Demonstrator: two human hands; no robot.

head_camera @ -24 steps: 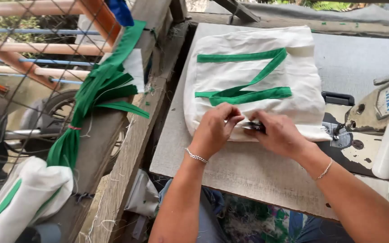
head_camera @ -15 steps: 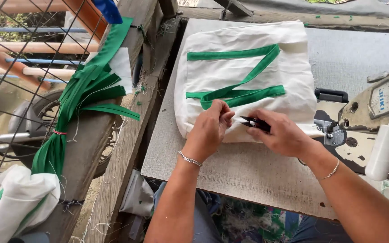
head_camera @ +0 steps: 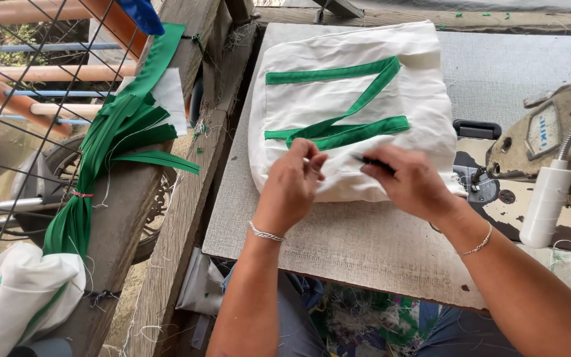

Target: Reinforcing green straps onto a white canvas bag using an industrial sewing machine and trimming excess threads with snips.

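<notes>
White bag [head_camera: 358, 99] lengthwise away, hands [head_camera: 295, 182] pinching

The right hand [head_camera: 412, 182] covers most of a small dark tool [head_camera: 373, 161], so its kind cannot be told. The left hand [head_camera: 293, 185] hides the near edge of the white cloth stack [head_camera: 351, 99] where its fingers pinch. The sewing machine [head_camera: 550, 132] is cut off by the right edge, and the white bundle [head_camera: 18, 297] by the bottom left corner.

Pale label plate [head_camera: 542, 134] on sewing machine [head_camera: 550, 125]
</notes>
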